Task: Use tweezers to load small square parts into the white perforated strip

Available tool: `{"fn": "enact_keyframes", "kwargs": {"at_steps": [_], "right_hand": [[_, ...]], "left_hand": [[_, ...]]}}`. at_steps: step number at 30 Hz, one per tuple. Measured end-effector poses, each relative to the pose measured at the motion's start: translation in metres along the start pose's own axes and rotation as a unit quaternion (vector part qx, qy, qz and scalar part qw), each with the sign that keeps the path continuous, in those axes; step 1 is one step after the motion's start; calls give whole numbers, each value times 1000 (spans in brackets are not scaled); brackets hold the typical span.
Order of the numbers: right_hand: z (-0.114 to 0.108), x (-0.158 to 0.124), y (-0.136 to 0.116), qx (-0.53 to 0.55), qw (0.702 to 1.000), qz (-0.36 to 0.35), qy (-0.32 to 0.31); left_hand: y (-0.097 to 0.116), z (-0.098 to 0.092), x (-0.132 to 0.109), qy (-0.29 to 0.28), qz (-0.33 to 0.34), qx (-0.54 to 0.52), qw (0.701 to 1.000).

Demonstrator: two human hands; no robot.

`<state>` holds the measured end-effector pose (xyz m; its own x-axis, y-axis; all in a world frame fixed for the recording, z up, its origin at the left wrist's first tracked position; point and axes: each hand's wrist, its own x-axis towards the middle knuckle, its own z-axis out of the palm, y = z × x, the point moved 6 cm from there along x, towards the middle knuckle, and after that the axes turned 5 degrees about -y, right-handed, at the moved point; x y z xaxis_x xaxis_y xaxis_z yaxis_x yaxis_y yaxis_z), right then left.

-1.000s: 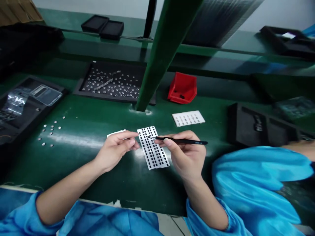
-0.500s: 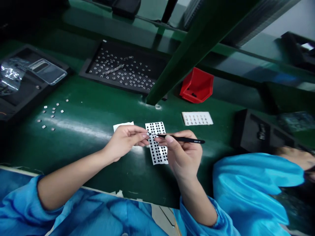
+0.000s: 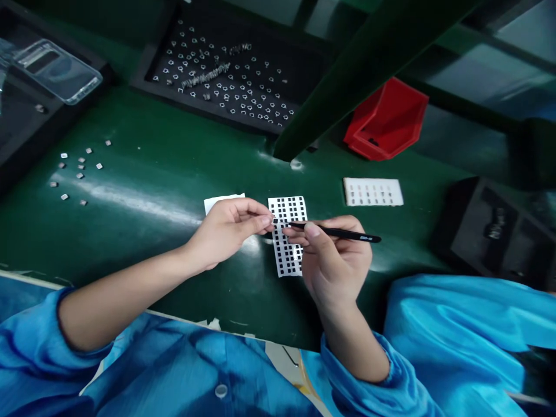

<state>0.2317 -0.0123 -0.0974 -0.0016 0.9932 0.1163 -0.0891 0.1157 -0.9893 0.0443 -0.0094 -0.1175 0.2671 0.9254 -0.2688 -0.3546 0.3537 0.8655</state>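
Left hand [image 3: 228, 234] is closed, thumb and fingertips pinching the left edge of the white grid sheet [image 3: 286, 258]; right hand [image 3: 334, 260] is curled around black tweezers [image 3: 343, 233], tips at that same edge. The sheet is held just above the near middle of the green tabletop [image 3: 130, 255], and a white paper scrap [image 3: 221, 202] lies under the left hand. Black foam tray [image 3: 139, 81] at the far edge holds many small metal parts in scattered rows. Red plastic bin [image 3: 386, 119] sits by a green upright post [image 3: 369, 87]. White card [image 3: 372, 191] near the sheet shows rows of small dark marks. About a dozen loose metal parts [image 3: 76, 171] lie at the left of the tabletop. Sheet's cells look mostly dark; how many are done versus left, cannot tell.
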Motion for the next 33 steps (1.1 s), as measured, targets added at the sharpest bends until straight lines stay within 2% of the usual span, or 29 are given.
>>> {"fn": "enact_keyframes", "kwargs": {"at_steps": [6,18,28,33], "right_hand": [[0,-1,-2,16,1000,8,-1],[-3,-4,5,39,999,20,23],[-1,-4,4,8,1000,10,2],[0,-3,4,5,1000,7,-5]], "left_hand": [[5,-1,-1,11,18,-3,1000],[2,1,-3,51,-35,-42,997],[13,3,-4,47,12,57,997],[11,3,-3,51,-1,52,997]]}}
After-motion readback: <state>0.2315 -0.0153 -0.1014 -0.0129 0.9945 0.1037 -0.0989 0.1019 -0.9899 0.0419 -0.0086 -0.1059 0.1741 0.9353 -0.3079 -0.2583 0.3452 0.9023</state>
